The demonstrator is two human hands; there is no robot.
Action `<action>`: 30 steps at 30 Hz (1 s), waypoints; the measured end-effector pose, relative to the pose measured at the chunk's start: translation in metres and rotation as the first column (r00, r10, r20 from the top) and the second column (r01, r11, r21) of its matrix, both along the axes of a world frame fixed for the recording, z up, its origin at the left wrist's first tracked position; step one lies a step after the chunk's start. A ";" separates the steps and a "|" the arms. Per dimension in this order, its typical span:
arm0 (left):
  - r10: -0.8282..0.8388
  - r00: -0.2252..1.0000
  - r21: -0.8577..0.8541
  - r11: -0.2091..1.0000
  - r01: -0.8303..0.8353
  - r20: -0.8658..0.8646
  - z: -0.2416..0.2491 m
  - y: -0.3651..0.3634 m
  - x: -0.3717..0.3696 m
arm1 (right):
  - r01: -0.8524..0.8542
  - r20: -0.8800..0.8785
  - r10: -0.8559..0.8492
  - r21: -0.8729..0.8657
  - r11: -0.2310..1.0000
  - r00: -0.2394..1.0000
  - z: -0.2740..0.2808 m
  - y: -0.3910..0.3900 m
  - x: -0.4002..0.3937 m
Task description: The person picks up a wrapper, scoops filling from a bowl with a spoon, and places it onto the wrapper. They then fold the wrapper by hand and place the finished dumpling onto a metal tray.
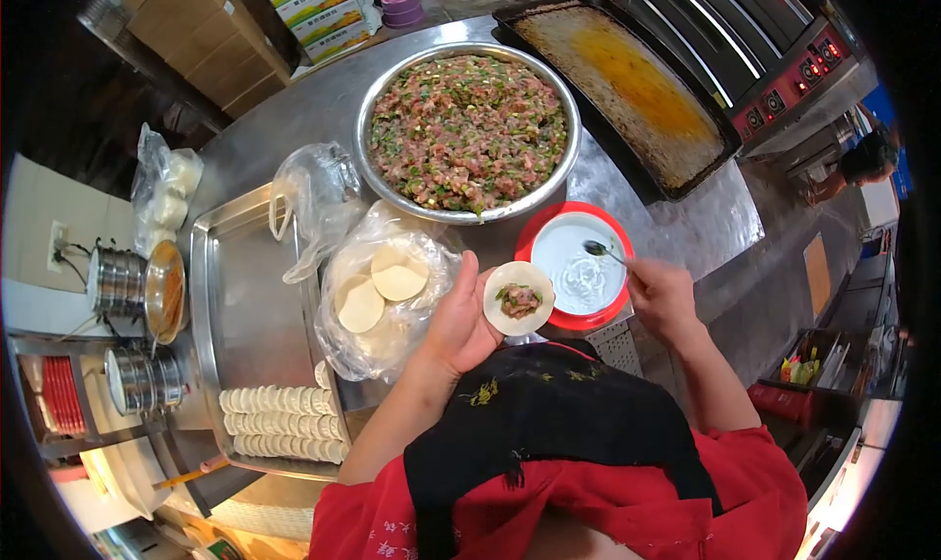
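Note:
On the fingers of my left hand (465,317) lies a round dough wrapper (493,311) with a small heap of meat filling (519,300) at its middle. My right hand (659,295) is closed on a metal spoon (600,250), its bowl over the white liquid in a red-rimmed bowl (615,317). Behind both hands stands a large steel bowl (566,168) full of minced meat with green bits. Left of my left hand, loose round wrappers (360,305) rest on an open plastic bag (338,349).
At the left, a metal tray (260,295) holds rows of folded dumplings (282,423). A black-edged pan (676,119) with yellow liquid sits at the back right. Steel containers (142,379) are at far left. Another person (867,158) is at the far right.

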State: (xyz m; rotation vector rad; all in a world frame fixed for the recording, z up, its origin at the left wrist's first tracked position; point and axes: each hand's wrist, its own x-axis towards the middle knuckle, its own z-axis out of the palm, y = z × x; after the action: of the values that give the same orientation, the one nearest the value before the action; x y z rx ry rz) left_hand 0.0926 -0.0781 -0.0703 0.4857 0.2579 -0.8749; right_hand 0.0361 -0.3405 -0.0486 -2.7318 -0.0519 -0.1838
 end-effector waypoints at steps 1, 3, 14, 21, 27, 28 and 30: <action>-0.009 1.000 0.001 1.000 0.009 0.003 0.000 0.000 0.000 | 0.044 0.050 -0.058 0.242 0.969 0.997 0.014 0.007 0.002; -0.051 0.999 0.010 0.999 0.050 0.008 0.000 -0.001 0.000 | 0.087 -0.032 -0.081 0.415 0.906 0.996 0.035 0.028 0.004; -0.005 1.000 0.067 0.998 0.004 0.022 0.001 0.007 -0.009 | 0.066 -0.167 0.025 0.515 0.855 0.986 0.031 0.049 0.002; 0.231 0.973 -0.102 0.968 -0.229 -0.001 -0.004 0.003 -0.004 | 0.074 0.013 -0.101 0.581 0.811 0.995 0.045 0.051 -0.008; 0.168 0.986 -0.291 0.942 -0.166 -0.017 0.002 -0.014 0.000 | -0.097 -0.038 0.128 0.452 0.887 0.991 0.042 0.068 -0.002; 0.151 0.988 -0.282 0.948 -0.145 -0.001 0.004 -0.015 -0.002 | -0.052 -0.134 0.130 0.474 0.879 0.982 0.054 0.077 0.000; 0.141 0.990 -0.276 0.951 -0.137 -0.007 0.006 -0.020 -0.007 | -0.179 -0.021 0.210 0.438 0.881 0.978 0.038 0.080 0.004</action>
State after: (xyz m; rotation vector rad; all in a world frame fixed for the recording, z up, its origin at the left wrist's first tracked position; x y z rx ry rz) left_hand 0.0858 -0.0981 -0.0640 0.2101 0.1523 -0.7547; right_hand 0.0403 -0.2610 -0.0107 -2.2652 -0.2373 -0.0365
